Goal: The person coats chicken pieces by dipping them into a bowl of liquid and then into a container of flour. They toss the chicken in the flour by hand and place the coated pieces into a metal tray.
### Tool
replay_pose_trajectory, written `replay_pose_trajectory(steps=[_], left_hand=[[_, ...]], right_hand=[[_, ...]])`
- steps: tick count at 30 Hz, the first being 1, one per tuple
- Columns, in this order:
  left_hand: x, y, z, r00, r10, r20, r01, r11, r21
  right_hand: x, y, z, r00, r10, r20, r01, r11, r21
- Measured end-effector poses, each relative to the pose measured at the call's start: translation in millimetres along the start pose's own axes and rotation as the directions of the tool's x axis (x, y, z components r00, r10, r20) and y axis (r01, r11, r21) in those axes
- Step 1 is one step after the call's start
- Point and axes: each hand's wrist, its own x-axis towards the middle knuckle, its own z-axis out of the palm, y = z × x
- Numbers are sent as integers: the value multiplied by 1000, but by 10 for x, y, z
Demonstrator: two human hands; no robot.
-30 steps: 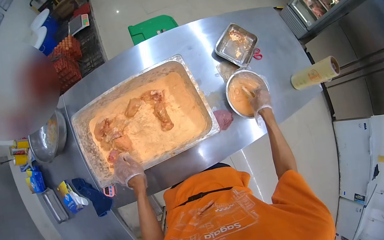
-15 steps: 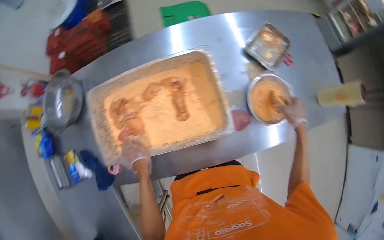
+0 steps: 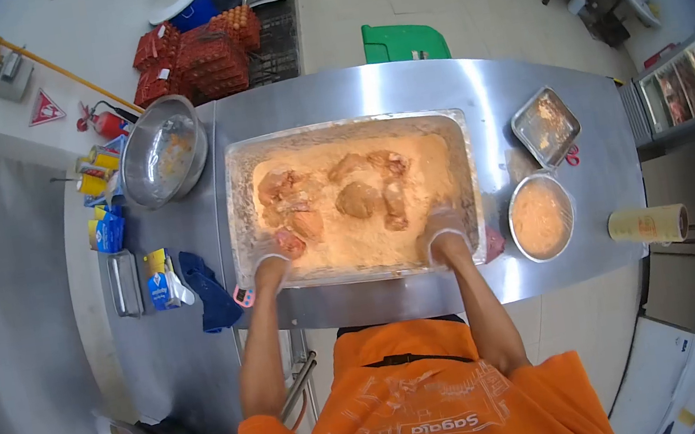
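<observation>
A large metal tray [image 3: 341, 131] holds orange-tinted flour [image 3: 344, 253] and several raw chicken pieces [image 3: 395, 205], with one coated piece [image 3: 355, 201] lying in the middle. My left hand [image 3: 271, 258], in a clear plastic glove, reaches over the tray's near left corner beside a reddish chicken piece [image 3: 289, 244]. At the near right side, my gloved right hand [image 3: 442, 231] dips into the flour. Fingers of both hands are partly buried or blurred, so their grip does not show. Right of the tray stands a round metal bowl [image 3: 543, 219] of orange powder.
A small metal pan [image 3: 546, 126] with crumbs sits at the back right, red scissors handles [image 3: 573, 155] beside it. Farther right lies a roll of film [image 3: 648, 225]. A big steel bowl [image 3: 164, 152], dark blue cloth [image 3: 209, 292] and pink device [image 3: 243, 295] are on the left.
My right hand has moved left from the round bowl, where it held a coated chicken piece, into the tray. A coated piece now lies mid-tray. The camera view has shifted.
</observation>
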Motion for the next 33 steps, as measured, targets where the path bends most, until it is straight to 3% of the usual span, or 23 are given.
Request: replay_pose_trajectory(steps=[1, 2, 3, 4, 5, 6, 7, 8, 9, 10, 11, 12, 14, 17, 19, 21, 22, 24, 25, 27, 28, 31, 33], left_hand=[[44, 122, -40, 999, -21, 46, 25, 996, -85], [0, 249, -50, 994, -41, 106, 59, 984, -168], [58, 127, 344, 990, -31, 140, 61, 976, -211], [328, 76, 767, 990, -18, 142, 56, 961, -269], [496, 162, 974, 974, 159, 164, -119, 966, -229], [533, 296, 1105, 920, 333, 206, -300, 937, -178], [461, 545, 1095, 869, 492, 43, -447, 820, -358], [240, 861, 852, 858, 489, 156, -270, 689, -672], [6, 1187, 581, 836, 479, 267, -5, 494, -870], [-75, 1373, 135, 756, 450, 476, 325, 373, -869], [-159, 1563, -332, 636, 398, 661, 625, 237, -744], [-195, 1669, -605, 650, 314, 692, 640, 263, -722], [-144, 1678, -611, 701, 327, 633, 609, 186, -771], [52, 1311, -465, 769, 434, 469, 539, -48, -841], [116, 1257, -684, 784, 338, 521, 573, -70, -817], [118, 1350, -705, 848, 154, 507, 520, -61, -852], [129, 1372, -725, 871, 55, 488, 491, -58, -869], [265, 1261, -394, 862, 153, 483, 501, -104, -859], [278, 1181, -253, 852, 201, 484, 512, -121, -851], [100, 1077, -546, 914, 70, 399, 349, 364, -864], [44, 1035, -659, 944, 31, 329, 250, 584, -773], [-65, 710, -474, 989, 94, 115, 15, 707, -707], [-149, 573, -514, 981, 84, 175, 58, 731, -680]], right_hand=[[58, -33, 270, 999, 42, 27, -40, 996, -73], [-28, -79, 417, 981, 176, 84, -189, 965, 182], [-109, -129, 490, 944, 287, 165, -330, 852, 406], [55, -90, 483, 947, 278, 162, -321, 833, 451], [221, -51, 479, 950, 268, 158, -311, 811, 496], [455, 179, 684, 979, 171, 108, -200, 903, 380], [639, 318, 862, 994, 77, 81, -96, 962, 257], [718, 388, 1004, 997, -46, 68, 24, 957, 290], [570, 354, 936, 996, -54, 70, 30, 951, 309], [427, 216, 733, 998, -36, 55, 15, 940, 340], [264, 61, 536, 999, -17, 32, 4, 929, 369], [130, -58, 367, 1000, -13, -3, 13, 920, 392], [-23, -267, 8, 996, -28, -89, 65, 894, 443], [-52, -525, -368, 982, -63, -180, 153, 825, 544], [110, -577, -378, 995, 7, -102, 66, 722, 689], [347, -675, -223, 989, 135, 66, -124, 484, 866], [353, -720, -217, 992, 128, 13, -80, 539, 839], [300, -912, -302, 991, 100, -89, 5, 643, 766], [177, -1066, -508, 990, 135, -41, -80, 776, 626], [-109, -1315, -917, 971, 236, 30, -235, 934, 270], [-157, -1302, -896, 972, 229, -52, -213, 953, 217], [-268, -1197, -728, 935, 131, -331, -110, 991, 82], [-186, -1173, -543, 841, -10, -540, 25, 999, 20]])
